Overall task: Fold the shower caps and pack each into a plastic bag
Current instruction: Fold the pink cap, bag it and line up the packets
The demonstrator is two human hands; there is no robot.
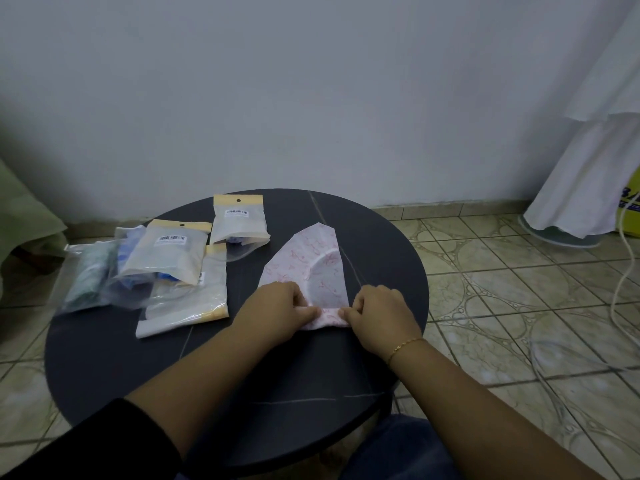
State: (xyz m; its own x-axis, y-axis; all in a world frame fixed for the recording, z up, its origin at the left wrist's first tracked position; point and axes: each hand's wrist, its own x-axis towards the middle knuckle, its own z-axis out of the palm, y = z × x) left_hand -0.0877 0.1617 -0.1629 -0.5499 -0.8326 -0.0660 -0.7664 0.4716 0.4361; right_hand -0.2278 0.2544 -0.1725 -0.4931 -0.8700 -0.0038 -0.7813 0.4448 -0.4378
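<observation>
step: folding, I'd say. The pink-print shower cap [313,271] is already flattened into a wedge and its near edge is getting turned over.
left hand [277,308]: at the cap's near-left corner, fingers curled and pinching the folded hem.
right hand [377,315]: at the cap's near-right corner, same deal, thumb and fingers clamped on the hem. Gold bracelet [405,346] on that wrist.
cap: lies flat on the round dark desk [138,375], pointing away from both hands, narrow tip at the far end.
next move: probably roll or fold the hem up toward the tip, keeping both corners level so the slippery film doesn't spring open.
empty bag [187,306]: just left of the cap, looks like the clear one to fill next.
packed bags [166,251]: further left of the cap and a bit beyond, overlapping in a pile.
one more packed bag [239,220]: beyond the cap's left side, near the desk's far edge.
</observation>
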